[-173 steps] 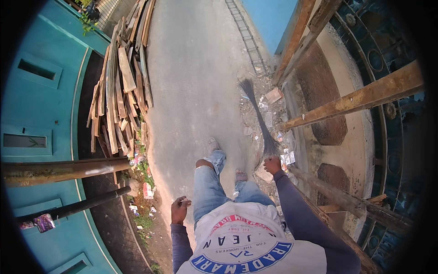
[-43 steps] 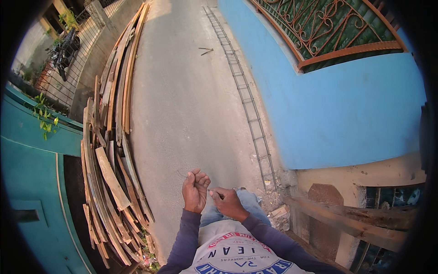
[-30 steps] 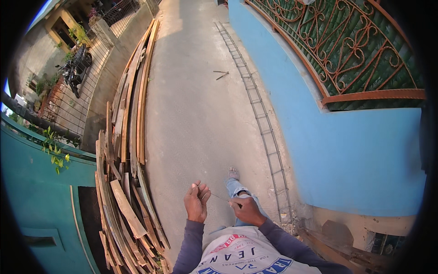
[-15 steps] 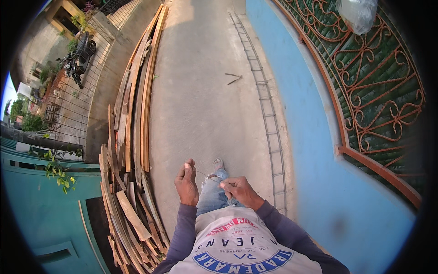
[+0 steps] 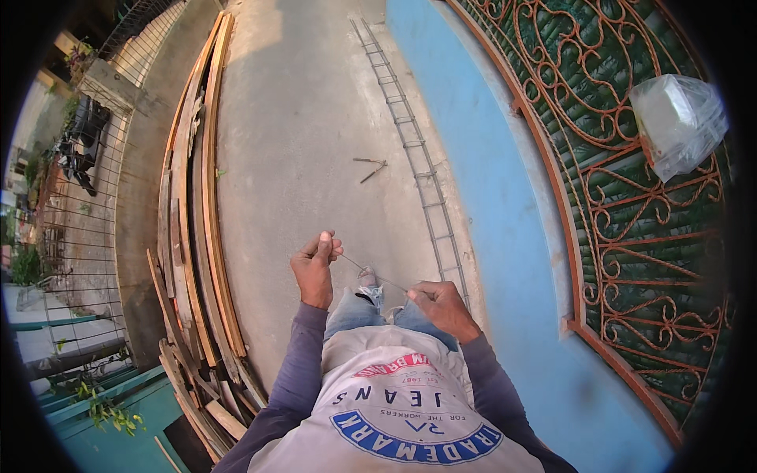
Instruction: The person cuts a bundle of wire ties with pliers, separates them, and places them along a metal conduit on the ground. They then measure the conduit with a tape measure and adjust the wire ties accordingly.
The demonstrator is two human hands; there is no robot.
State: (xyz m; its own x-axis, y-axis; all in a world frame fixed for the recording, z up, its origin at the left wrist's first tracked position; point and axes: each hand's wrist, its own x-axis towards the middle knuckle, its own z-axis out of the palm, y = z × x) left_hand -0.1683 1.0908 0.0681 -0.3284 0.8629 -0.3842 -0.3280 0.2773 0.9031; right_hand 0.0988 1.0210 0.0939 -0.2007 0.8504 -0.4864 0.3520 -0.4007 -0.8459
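Note:
A thin wire (image 5: 353, 261) stretches between my two hands, in front of my body above the ground. My left hand (image 5: 314, 274) pinches one end between thumb and fingers. Lower and to the right, my right hand (image 5: 445, 306) grips the other end, its fingers curled. On the concrete ahead lies a pair of pincers (image 5: 381, 164) with its handles spread. To its right, a long ladder-shaped frame of steel rods (image 5: 426, 174) rests along the foot of the blue wall.
Long wooden planks (image 5: 209, 173) are piled along the left side. The blue wall (image 5: 505, 181) on the right carries a rusty scrolled grille (image 5: 623, 268), where a clear plastic bag (image 5: 680, 126) hangs. A motorcycle (image 5: 83, 142) stands behind the left fence. My foot (image 5: 367, 277) is on the concrete lane (image 5: 292, 118).
My hands have moved farther apart, and the wire now runs straighter between them. My left hand has risen. The view has shifted, bringing more of the grille and the plastic bag into sight.

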